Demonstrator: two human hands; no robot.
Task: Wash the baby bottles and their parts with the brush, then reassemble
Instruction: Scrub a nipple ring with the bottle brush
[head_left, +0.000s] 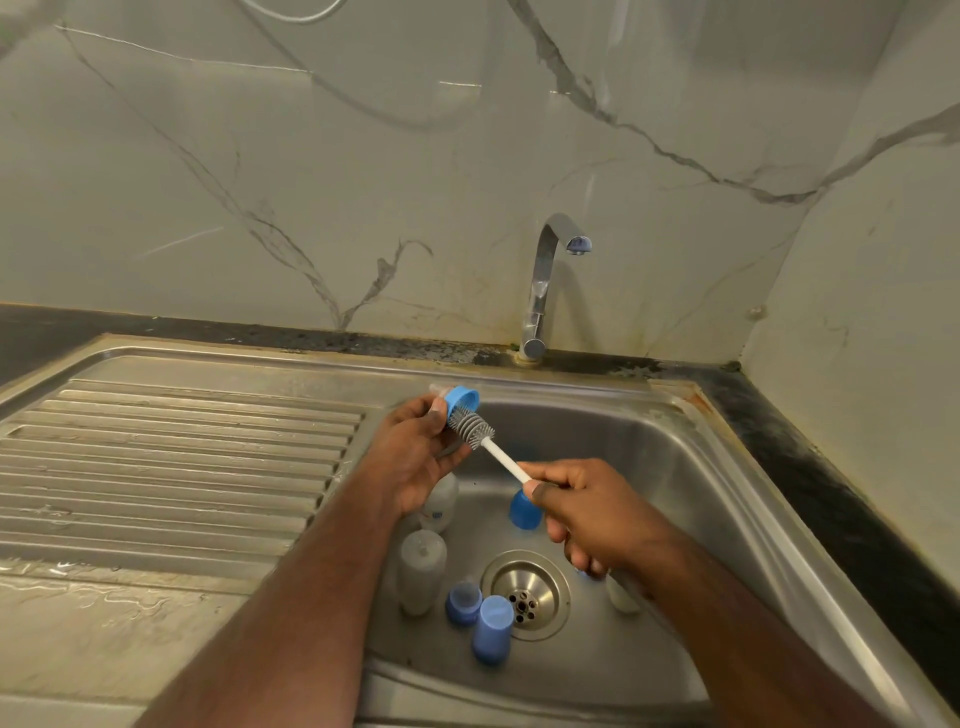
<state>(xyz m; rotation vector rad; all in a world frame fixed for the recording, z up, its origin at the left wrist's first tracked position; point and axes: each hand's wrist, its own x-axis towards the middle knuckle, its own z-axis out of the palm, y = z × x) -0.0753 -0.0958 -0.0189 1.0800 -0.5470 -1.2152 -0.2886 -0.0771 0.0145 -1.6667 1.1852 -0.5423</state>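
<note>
My left hand (415, 457) holds a blue screw ring with a clear teat (461, 399) above the sink's left rim. My right hand (587, 512) grips the white handle of a bottle brush (506, 457); its grey bristle head touches the ring. Down in the steel sink (675, 467) lie two clear bottles (422, 577) (441, 501) on the left, two blue caps (492, 629) (462, 603) beside the drain, and another blue cap (523, 512) under the brush handle. A further whitish piece (621, 595) shows partly behind my right forearm.
A chrome tap (545, 280) stands at the back of the sink, with no water running. The ribbed steel drainboard (171, 457) stretches to the left. Marble walls close the back and right side. The drain (524, 592) sits in the basin's middle.
</note>
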